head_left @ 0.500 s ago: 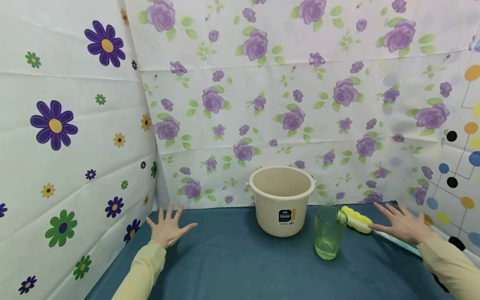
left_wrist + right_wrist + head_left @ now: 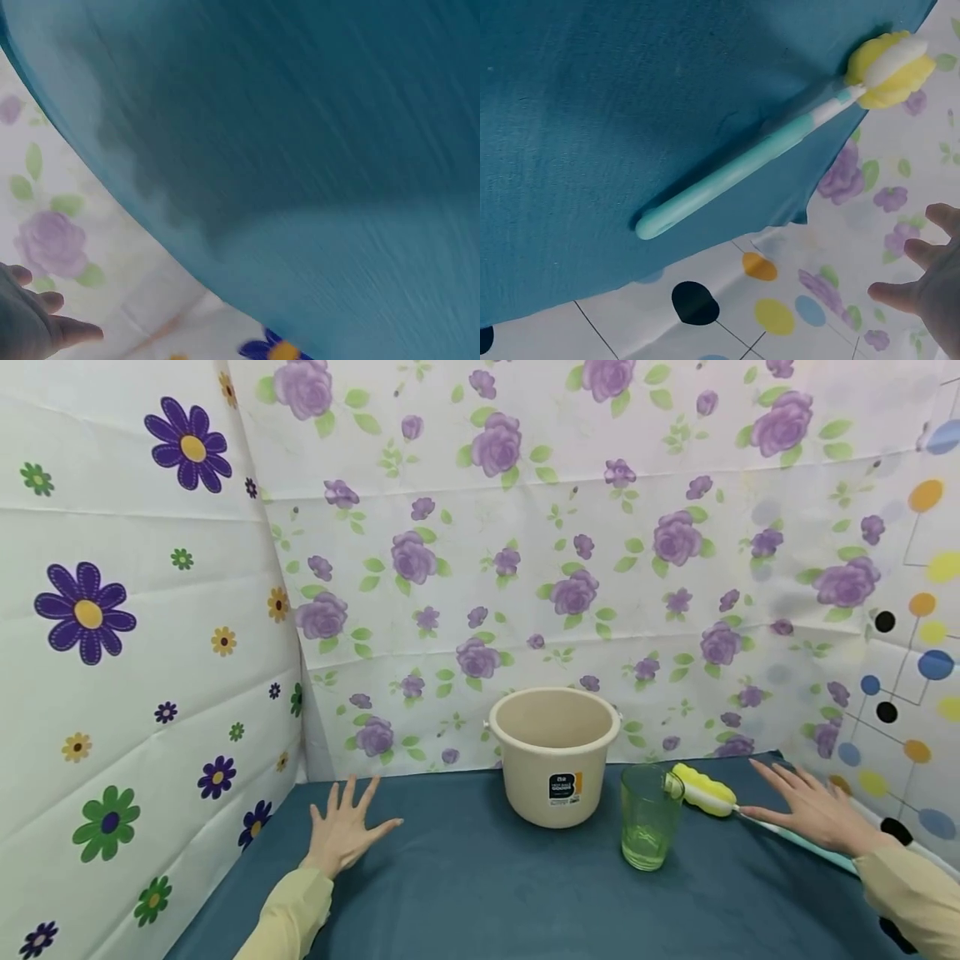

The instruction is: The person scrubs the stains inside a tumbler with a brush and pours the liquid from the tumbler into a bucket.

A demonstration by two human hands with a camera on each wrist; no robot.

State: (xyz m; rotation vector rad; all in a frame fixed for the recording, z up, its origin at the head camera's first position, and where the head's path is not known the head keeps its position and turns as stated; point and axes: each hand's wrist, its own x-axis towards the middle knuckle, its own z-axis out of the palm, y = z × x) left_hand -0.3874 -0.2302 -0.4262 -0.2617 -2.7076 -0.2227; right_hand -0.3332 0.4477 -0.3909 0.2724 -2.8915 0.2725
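My left hand (image 2: 341, 833) hovers over the left side of the blue cloth with its fingers spread and nothing in them. On the right, my right hand (image 2: 817, 810) is likewise spread, above the handle of a sponge bottle brush (image 2: 705, 790). That brush has a yellow and white sponge head and a teal handle (image 2: 727, 176), which lies on the cloth in the right wrist view. Left of the brush stands a green transparent glass mug (image 2: 647, 827), upright. A beige bucket (image 2: 555, 777) with a black and orange label stands upright behind and left of the mug.
A blue cloth (image 2: 465, 893) covers the table. Curtains with purple roses (image 2: 412, 558) hang behind it, a flowered curtain (image 2: 112, 710) closes the left side, and a dotted curtain (image 2: 900, 727) stands along the right.
The head view has shifted slightly, so the scene sits a little further left. My left hand is slightly lower and nearer the bucket; both hands stay spread.
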